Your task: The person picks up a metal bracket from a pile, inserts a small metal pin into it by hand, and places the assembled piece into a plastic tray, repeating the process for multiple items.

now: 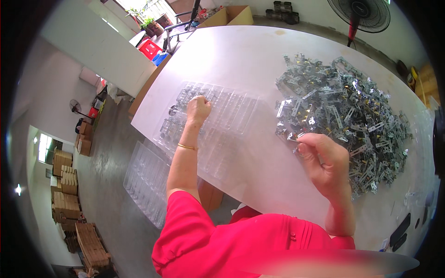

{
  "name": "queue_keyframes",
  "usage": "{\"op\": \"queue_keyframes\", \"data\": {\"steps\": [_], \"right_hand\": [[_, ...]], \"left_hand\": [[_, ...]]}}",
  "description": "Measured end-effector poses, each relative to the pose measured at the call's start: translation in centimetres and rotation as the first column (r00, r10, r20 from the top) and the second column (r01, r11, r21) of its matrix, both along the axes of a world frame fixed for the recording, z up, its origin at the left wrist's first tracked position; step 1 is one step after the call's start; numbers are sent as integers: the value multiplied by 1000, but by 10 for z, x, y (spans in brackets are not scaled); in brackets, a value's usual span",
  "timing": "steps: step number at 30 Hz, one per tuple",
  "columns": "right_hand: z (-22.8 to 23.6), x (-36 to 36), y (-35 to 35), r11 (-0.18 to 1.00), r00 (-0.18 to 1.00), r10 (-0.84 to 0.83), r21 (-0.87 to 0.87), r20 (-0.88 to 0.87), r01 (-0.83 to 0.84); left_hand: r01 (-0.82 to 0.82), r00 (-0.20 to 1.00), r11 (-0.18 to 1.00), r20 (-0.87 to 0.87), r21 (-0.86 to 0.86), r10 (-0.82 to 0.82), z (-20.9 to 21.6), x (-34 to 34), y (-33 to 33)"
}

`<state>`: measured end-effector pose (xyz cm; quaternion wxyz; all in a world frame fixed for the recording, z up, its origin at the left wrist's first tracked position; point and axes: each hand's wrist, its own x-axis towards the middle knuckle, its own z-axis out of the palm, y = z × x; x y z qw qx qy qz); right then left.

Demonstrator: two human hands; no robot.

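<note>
My left hand (199, 110) is closed over a clear plastic tray (236, 111) with long slots. Small metal parts lie in the tray's left slots, and whatever the fingers hold is hidden beneath the hand. Between the thumb and forefinger of my right hand (324, 162) is a small silvery metal bracket (293, 137). That hand is raised at the near left edge of a large heap of metal brackets (338, 111), silvery with some brassy bits, spread over the right of the white table (245, 60).
More clear trays (146, 180) sit lower, left of the table. A black phone-like object (400, 230) lies at the near right. A standing fan (359, 16) and an open cardboard box (227, 17) are beyond the far edge. Stacked cardboard (90, 243) stands on the floor at left.
</note>
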<state>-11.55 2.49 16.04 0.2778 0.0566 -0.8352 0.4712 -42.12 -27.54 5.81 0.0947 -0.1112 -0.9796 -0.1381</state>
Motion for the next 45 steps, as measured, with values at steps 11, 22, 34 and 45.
{"op": "queue_keyframes", "data": {"steps": [11,22,34,45], "right_hand": [[14,12,30,960,953,-265,-135,-149,246],[18,21,45,886,867,-430,-303,-251,352],[26,33,45,897,870,-415,-275,-265,344],[27,32,43,904,880,-386,-301,-275,303]], "left_hand": [[-23,1000,991,3,-131,23,-14,-10,0],[288,952,951,-141,111,-271,25,82,111],[457,885,858,-25,232,-465,8,114,181],[434,878,854,77,288,-472,-3,100,224]]}}
